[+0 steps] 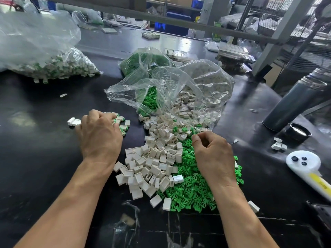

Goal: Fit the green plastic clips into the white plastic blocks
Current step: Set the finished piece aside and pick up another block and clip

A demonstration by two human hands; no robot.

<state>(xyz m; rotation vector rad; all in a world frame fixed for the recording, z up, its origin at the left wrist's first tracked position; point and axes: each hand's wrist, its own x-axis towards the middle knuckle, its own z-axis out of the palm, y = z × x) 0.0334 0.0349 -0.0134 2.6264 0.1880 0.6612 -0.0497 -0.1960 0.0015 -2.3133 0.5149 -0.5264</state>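
The left hand (100,133) rests curled over a few fitted pieces, likely gathering them; the right hand (212,153) pinches among green clips (193,187), whether holding one I cannot tell. White blocks (154,163) lie heaped beside them near the table's (35,158) front edge, within reach.

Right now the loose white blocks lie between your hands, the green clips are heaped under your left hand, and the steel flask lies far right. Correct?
Not quite. The head view shows the green clips heaped under the right hand, not the left. The left hand rests on a small cluster of fitted pieces. The white blocks do lie between the hands, and the steel flask lies far right.
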